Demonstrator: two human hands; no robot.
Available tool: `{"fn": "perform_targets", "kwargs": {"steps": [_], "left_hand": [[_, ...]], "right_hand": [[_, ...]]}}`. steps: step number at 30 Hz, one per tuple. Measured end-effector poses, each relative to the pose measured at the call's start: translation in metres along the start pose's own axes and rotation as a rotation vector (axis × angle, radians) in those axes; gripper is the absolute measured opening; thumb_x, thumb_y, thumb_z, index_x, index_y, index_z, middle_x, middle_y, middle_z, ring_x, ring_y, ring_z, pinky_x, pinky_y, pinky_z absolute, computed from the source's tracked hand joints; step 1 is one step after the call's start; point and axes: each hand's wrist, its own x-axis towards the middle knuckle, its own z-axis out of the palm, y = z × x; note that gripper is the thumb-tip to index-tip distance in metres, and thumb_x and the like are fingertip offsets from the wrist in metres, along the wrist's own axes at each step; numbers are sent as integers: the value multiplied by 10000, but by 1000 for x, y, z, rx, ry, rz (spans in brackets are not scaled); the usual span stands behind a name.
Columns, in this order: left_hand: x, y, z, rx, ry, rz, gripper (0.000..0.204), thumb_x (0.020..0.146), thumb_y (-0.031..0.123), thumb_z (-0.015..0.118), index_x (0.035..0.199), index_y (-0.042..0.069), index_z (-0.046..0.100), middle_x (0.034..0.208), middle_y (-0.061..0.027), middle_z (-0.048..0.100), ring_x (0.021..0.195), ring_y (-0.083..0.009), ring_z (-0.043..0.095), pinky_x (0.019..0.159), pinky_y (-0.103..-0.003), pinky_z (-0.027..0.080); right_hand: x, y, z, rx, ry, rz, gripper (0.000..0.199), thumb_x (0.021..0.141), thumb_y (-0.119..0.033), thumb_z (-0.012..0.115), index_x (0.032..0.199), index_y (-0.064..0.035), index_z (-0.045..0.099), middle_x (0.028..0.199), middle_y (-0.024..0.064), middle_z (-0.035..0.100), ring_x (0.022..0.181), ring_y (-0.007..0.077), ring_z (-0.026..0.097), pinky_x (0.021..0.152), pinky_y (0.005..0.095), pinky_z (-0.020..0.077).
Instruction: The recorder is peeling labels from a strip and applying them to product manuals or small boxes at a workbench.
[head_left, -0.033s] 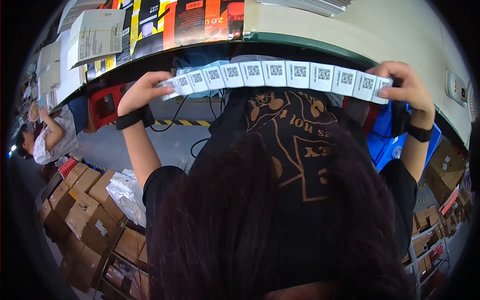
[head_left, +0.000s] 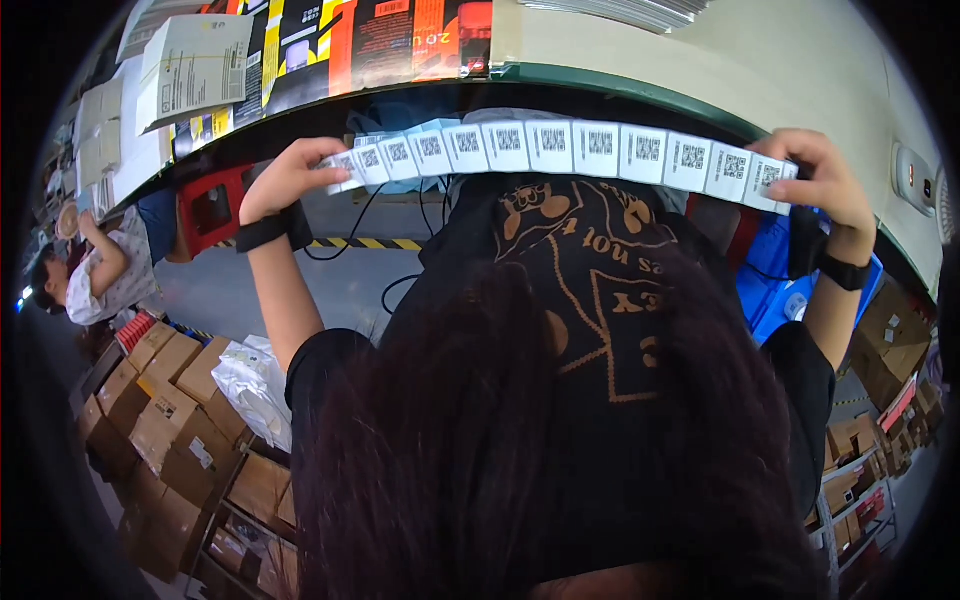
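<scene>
A long strip of white labels (head_left: 550, 147), each printed with a square code, stretches in a shallow arc across the front of my body, just below the table's edge. My left hand (head_left: 296, 180) pinches its left end between thumb and fingers. At the other end, my right hand (head_left: 815, 182) grips the strip, thumb on the printed side and fingers behind. Both hands wear dark wristbands. The strip hangs taut between them, apart from the table, with its printed side up toward me.
The pale table (head_left: 780, 70) has a green edge; flat orange, black and yellow cartons (head_left: 380, 45) and a white box (head_left: 195, 70) lie on it. A red stool (head_left: 215, 205), a blue bin (head_left: 765, 270) and cardboard boxes (head_left: 175, 430) stand around. Another person (head_left: 105, 265) sits at far left.
My right hand has moved slightly right and down, and the strip's right end with it. My left hand has shifted a little up, still on its end.
</scene>
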Motion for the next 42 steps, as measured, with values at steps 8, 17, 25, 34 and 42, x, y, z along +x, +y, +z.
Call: {"fn": "perform_targets", "kwargs": {"steps": [8, 17, 25, 34, 42], "left_hand": [[41, -39, 14, -160, 8, -60, 189, 751, 85, 639, 895, -17, 572, 811, -4, 570, 753, -61, 492, 680, -210, 403], [67, -80, 32, -208, 10, -149, 219, 768, 74, 630, 947, -31, 562, 828, 20, 547, 770, -50, 485, 689, -207, 406], [29, 64, 72, 479, 131, 181, 477, 687, 210, 673, 1103, 39, 515, 1108, -141, 529, 1026, -305, 501, 856, -349, 401], [86, 223, 95, -70, 443, 806, 738, 651, 24, 703, 1274, 26, 306, 959, -89, 597, 884, -174, 574, 806, -270, 422], [97, 223, 77, -116, 451, 660, 413, 677, 37, 661, 1060, 50, 505, 629, -67, 540, 572, -157, 537, 516, -272, 409]], "right_hand": [[-23, 21, -3, 207, 24, 32, 282, 673, -174, 662, 688, -62, 403, 693, 45, 515, 619, 100, 514, 555, 210, 410], [-1, 28, 3, 684, 277, -67, 262, 718, -127, 610, 757, -90, 354, 690, 22, 454, 411, 51, 346, 367, 177, 313], [31, -21, 26, 316, 300, -122, 223, 704, -10, 600, 769, -76, 398, 719, -25, 419, 571, 49, 355, 507, 185, 301], [67, -91, 34, -196, 349, -463, 177, 719, -1, 614, 836, -30, 484, 783, -9, 489, 717, 78, 472, 640, 204, 378], [72, -94, 19, 168, 430, -469, 207, 689, 14, 650, 857, -12, 532, 849, 32, 533, 783, 103, 518, 722, 228, 420]]}}
